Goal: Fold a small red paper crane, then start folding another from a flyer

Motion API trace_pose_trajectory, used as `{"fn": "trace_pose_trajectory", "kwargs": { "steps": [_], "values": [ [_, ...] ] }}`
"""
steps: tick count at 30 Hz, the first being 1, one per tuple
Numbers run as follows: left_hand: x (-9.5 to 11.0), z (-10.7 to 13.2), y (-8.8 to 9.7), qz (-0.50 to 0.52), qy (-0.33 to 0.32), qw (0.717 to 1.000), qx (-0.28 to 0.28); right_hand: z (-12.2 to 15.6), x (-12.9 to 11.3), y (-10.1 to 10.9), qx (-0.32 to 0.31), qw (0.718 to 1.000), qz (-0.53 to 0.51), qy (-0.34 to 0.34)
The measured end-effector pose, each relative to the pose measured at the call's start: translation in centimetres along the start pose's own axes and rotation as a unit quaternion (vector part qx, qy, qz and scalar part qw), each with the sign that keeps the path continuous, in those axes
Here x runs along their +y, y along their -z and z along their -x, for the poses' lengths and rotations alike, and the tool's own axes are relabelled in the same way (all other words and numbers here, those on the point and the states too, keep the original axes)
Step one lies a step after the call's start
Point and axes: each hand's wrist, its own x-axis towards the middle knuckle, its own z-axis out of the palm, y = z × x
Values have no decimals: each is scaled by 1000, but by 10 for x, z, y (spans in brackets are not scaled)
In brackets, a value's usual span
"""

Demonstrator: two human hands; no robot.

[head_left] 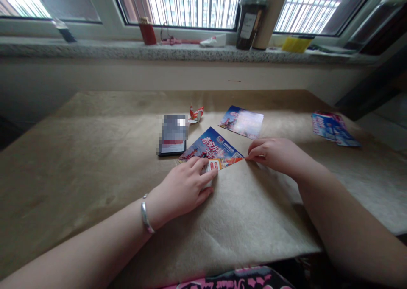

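Note:
A blue printed paper sheet [213, 145] lies on the table in front of me, its near part folded up so that an orange and white strip shows along the near edge. Spread over that near left edge, my left hand [187, 183] presses on the paper with its fingers stretched out. The thumb and fingertips of my right hand [269, 153] pinch the sheet's right corner. Just left of the sheet rests a phone [173, 135] with a blurred screen. Behind it sits a small folded red and white paper figure [196, 114].
Another blue printed sheet [242, 122] lies farther back, and a fanned pile of leaflets [334, 128] is at the right. On the granite windowsill [111, 49] stand a red container [148, 32], a dark lidded jar [249, 25] and a yellow box [296, 44].

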Motion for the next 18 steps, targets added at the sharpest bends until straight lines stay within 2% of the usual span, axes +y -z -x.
{"fn": "trace_pose_trajectory", "kwargs": {
  "steps": [2,7,12,18],
  "values": [
    [0,0,-1,-1,0,1000,2,0,-1,1,-8,1000,-10,-18],
    [0,-2,-2,-3,-1,1000,-3,-7,-8,-5,-14,989,-59,-135],
    [-1,-2,-1,-6,-2,1000,-1,-16,-14,-18,-23,983,-116,-142],
    [-3,1,-2,-4,-3,1000,4,-17,-17,-20,-1,986,-77,-147]
  ]
}}
